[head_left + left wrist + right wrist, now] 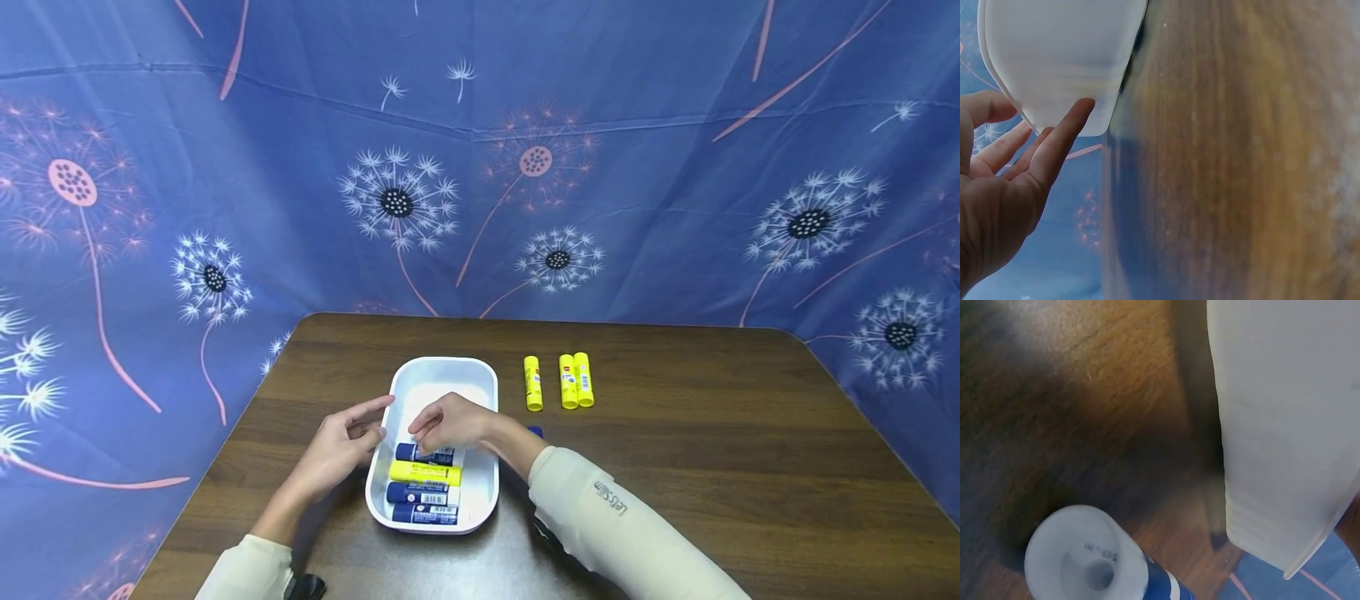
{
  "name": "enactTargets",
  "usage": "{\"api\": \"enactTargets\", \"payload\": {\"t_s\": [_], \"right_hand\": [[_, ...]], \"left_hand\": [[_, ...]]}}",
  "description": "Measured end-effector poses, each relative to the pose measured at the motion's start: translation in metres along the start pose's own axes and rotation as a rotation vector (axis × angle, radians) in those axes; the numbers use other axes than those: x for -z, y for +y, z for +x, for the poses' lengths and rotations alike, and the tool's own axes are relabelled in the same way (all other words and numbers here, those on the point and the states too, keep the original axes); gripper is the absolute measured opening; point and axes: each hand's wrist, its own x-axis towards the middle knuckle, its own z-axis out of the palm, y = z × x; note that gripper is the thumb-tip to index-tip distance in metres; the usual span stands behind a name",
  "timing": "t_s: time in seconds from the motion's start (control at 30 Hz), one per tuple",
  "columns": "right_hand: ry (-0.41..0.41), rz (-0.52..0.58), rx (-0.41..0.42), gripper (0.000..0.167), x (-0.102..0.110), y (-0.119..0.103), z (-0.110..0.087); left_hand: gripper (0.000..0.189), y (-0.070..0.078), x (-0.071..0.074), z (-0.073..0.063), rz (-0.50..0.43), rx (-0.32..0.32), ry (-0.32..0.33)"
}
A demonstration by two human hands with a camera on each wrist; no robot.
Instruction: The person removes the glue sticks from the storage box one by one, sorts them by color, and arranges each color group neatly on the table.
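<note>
My left hand (339,446) is at the left side of a white tray (487,375), thumb and index fingertips right at its rim. In the left wrist view its fingers (1063,140) are extended along the tray's wall. My right hand (453,421) reaches in over the tray with bent fingers. Its thumb side overlaps a dark blue glue stick (442,456); I cannot tell whether it grips this stick. Below that, a yellow glue stick (425,473) and two more blue glue sticks (423,514) lie crosswise in a row.
Right of the tray, a yellow glue stick (532,383) lies apart from a side-by-side yellow pair (576,381). A blue glue stick (536,432) is mostly hidden behind the right forearm; a white-ended blue stick (1104,556) shows in the right wrist view. A patterned cloth (480,167) hangs behind the table.
</note>
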Motion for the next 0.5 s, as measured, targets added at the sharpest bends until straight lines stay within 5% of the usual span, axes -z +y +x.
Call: {"api": "enactTargets", "payload": {"t_s": [0.5], "right_hand": [[0.042, -0.157, 0.037, 0.021, -0.012, 0.003, 0.0]], "left_hand": [[0.048, -0.001, -0.002, 0.0, 0.023, 0.003, 0.019]]}}
